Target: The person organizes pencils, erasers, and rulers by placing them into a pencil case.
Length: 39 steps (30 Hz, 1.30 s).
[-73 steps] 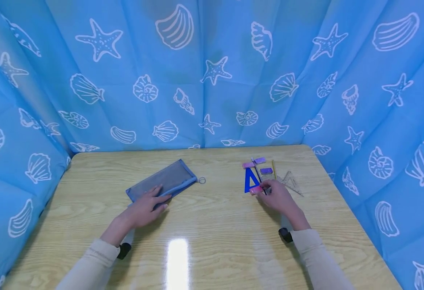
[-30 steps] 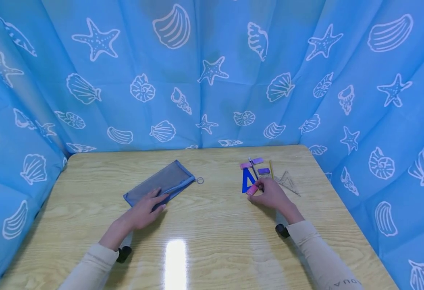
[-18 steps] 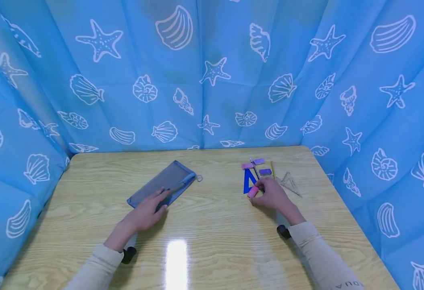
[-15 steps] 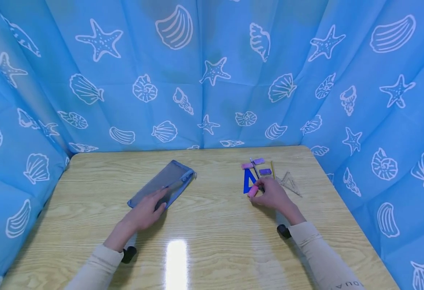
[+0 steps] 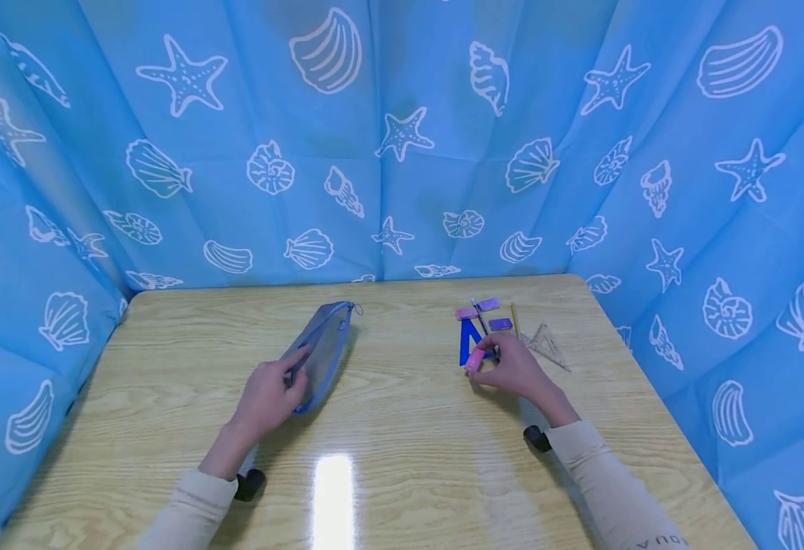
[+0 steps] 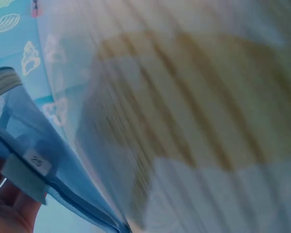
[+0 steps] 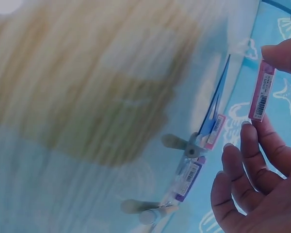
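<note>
My left hand [image 5: 267, 393] grips the near end of a blue mesh zip pouch [image 5: 322, 351], tilting it up from the wooden table. In the left wrist view, the fingers [image 6: 9, 213] bear against the pouch [image 6: 70, 179] beside a tag marked 25. Between thumb and fingertips, my right hand [image 5: 515, 370] pinches a small pink eraser [image 5: 474, 360]; its barcode label faces the camera in the right wrist view. A blue set square [image 5: 465, 347] lies just beside and behind the eraser. The pouch's inside cannot be made out.
Behind the right hand lie a second pink eraser [image 5: 466, 313], a light purple one [image 5: 488, 304], a dark purple one [image 5: 500, 324], a dark pen [image 5: 479, 315], a yellow pencil [image 5: 515, 317] and a clear set square [image 5: 546, 347]. A shell-print curtain [image 5: 388, 191] borders the table.
The pouch, flat on the table under the left hand before, is now gripped, turned and tilted up. The right hand has drawn the pink eraser slightly left and turned it more upright.
</note>
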{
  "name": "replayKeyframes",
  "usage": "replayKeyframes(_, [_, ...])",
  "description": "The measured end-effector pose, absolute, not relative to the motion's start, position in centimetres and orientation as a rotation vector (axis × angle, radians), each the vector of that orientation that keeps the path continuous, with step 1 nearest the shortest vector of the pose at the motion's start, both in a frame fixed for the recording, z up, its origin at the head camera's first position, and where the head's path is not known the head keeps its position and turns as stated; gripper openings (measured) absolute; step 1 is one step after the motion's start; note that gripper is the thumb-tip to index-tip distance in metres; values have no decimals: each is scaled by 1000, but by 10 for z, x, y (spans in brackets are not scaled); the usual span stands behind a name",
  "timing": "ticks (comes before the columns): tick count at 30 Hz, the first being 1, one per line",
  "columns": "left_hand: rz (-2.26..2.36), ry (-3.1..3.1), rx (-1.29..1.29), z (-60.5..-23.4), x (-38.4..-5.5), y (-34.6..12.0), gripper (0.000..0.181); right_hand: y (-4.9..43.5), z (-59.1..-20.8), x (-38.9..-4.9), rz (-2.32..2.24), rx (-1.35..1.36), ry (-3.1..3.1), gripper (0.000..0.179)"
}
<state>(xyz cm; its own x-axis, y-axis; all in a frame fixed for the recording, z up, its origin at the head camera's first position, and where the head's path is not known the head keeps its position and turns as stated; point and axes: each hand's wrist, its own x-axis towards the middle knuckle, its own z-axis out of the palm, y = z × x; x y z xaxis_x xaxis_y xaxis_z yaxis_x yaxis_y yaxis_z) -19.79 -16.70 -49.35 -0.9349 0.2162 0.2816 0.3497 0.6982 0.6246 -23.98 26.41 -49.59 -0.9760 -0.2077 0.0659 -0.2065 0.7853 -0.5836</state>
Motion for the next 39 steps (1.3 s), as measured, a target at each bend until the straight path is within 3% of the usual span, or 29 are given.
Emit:
replayKeyframes(16, [-1481, -2394, -329, -490, -207, -162, 48, 243, -486, -237, -1091, -561, 2911, 42])
replayKeyframes(39, [-1558, -2367, -233, -481, -202, -144, 49, 209, -473, -239, -1184, -677, 2812, 38])
